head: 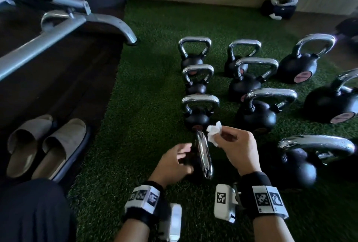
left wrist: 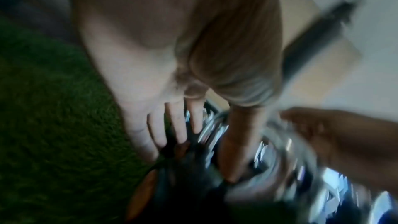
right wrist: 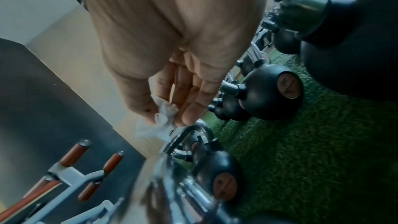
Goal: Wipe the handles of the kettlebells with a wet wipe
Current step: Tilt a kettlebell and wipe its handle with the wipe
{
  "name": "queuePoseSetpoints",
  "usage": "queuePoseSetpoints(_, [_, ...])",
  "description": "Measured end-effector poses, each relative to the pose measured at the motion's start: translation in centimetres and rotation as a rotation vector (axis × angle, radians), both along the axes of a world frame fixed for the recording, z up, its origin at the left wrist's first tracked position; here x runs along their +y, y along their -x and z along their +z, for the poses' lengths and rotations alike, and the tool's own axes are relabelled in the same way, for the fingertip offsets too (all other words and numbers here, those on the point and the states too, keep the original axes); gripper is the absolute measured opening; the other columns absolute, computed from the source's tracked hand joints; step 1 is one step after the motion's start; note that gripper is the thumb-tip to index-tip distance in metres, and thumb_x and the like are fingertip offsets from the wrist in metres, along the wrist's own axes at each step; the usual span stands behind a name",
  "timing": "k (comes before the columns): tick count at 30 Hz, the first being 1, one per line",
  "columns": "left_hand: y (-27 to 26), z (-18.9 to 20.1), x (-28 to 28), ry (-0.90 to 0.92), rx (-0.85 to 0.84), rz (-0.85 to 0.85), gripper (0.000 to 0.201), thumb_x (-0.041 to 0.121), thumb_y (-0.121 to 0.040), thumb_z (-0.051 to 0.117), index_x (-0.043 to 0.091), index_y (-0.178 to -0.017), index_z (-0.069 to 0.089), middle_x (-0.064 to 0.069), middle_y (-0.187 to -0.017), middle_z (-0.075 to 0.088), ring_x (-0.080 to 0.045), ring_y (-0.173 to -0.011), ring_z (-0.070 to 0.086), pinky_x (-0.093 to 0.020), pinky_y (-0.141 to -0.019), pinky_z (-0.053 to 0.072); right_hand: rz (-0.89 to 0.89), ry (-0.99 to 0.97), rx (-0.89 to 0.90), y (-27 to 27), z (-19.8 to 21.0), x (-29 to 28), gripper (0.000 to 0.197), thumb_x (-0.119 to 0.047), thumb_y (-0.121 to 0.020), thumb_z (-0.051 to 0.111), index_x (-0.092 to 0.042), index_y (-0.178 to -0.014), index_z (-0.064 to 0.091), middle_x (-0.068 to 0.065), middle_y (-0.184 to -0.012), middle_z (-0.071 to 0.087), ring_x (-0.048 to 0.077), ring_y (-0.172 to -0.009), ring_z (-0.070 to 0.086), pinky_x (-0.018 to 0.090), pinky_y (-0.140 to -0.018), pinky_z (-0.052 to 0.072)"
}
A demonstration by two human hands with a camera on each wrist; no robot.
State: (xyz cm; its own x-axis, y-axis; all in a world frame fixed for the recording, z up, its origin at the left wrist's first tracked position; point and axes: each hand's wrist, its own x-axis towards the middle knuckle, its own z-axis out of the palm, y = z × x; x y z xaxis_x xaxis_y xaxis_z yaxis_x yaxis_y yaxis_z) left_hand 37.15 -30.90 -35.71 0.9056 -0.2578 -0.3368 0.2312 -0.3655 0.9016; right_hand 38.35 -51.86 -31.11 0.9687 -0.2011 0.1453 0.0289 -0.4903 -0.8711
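Note:
Several black kettlebells with chrome handles stand in rows on green turf [head: 147,90]. The nearest kettlebell [head: 203,156] is turned so its handle shows edge-on between my hands. My left hand [head: 184,158] grips its black body from the left, fingers and thumb around it. The left wrist view is blurred and shows the left hand [left wrist: 193,134] on the dark body beside the chrome handle [left wrist: 269,159]. My right hand [head: 220,137] pinches a crumpled white wet wipe [head: 214,131] just above the far end of that handle. In the right wrist view the wipe [right wrist: 163,118] sits between thumb and fingertips.
A larger kettlebell [head: 310,156] stands close to the right of my right hand, with others behind [head: 199,110]. A pair of beige slippers [head: 46,145] lies on dark flooring at the left. A grey metal bench frame [head: 67,26] stands at the upper left.

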Motion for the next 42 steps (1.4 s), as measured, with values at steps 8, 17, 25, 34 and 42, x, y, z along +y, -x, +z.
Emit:
queuePoseSetpoints(8, [0.9, -7.1, -5.4, -0.542, -0.316, -0.21, 0.138, 0.08, -0.073, 0.06, -0.004, -0.161, -0.005, -0.022, -0.169, 0.002, -0.037, -0.157, 0.005, -0.037, -0.129, -0.002, -0.109, 0.078, 0.245, -0.5, -5.0, -0.2, 0.019, -0.021, -0.084, 0.08, -0.026, -0.068, 0.072, -0.011, -0.065, 0.072, 0.001, -0.067, 0.066, 0.008, -0.055, 0.042])
queuePoseSetpoints(17, [-0.8, -8.0, -3.2, -0.428, -0.591, -0.284, 0.103, 0.047, -0.08, 0.064, -0.004, -0.158, 0.022, -0.023, -0.159, 0.033, -0.037, -0.147, 0.036, -0.045, -0.126, 0.027, -0.065, -0.016, 0.346, -1.9, -8.2, 1.8, 0.006, -0.018, -0.089, 0.075, -0.022, -0.091, 0.08, -0.007, -0.078, 0.075, 0.007, -0.073, 0.068, 0.011, -0.06, 0.043])
queuePoseSetpoints(25, [-1.3, -7.1, -2.7, -0.334, -0.491, -0.288, 0.101, 0.035, -0.079, 0.077, -0.001, -0.157, 0.024, -0.016, -0.152, 0.037, -0.028, -0.14, 0.038, -0.04, -0.124, 0.027, -0.088, -0.131, 0.207, -3.5, -6.6, 1.9, 0.012, -0.014, -0.088, 0.075, -0.024, -0.091, 0.081, -0.009, -0.078, 0.077, 0.0, -0.072, 0.068, 0.017, -0.068, 0.05])
queuePoseSetpoints(34, [-1.9, -6.1, -2.6, -0.339, -0.336, -0.283, 0.104, 0.035, -0.079, 0.08, 0.002, -0.157, 0.021, -0.014, -0.154, 0.031, -0.027, -0.144, 0.035, -0.039, -0.123, 0.029, -0.087, -0.104, 0.07, -3.5, -5.8, 2.3, 0.018, -0.008, -0.089, 0.074, -0.015, -0.104, 0.081, -0.009, -0.091, 0.073, 0.008, -0.087, 0.07, 0.026, -0.085, 0.054])
queuePoseSetpoints(42, [-3.0, -5.9, -2.9, -0.319, -0.265, -0.28, 0.088, 0.043, -0.067, 0.073, 0.006, -0.139, 0.04, -0.011, -0.132, 0.052, -0.028, -0.117, 0.059, -0.046, -0.107, 0.048, -0.099, -0.101, 0.028, -4.3, -6.1, 2.1, 0.017, -0.007, -0.09, 0.074, -0.01, -0.106, 0.079, -0.012, -0.093, 0.071, 0.008, -0.09, 0.07, 0.017, -0.082, 0.051])
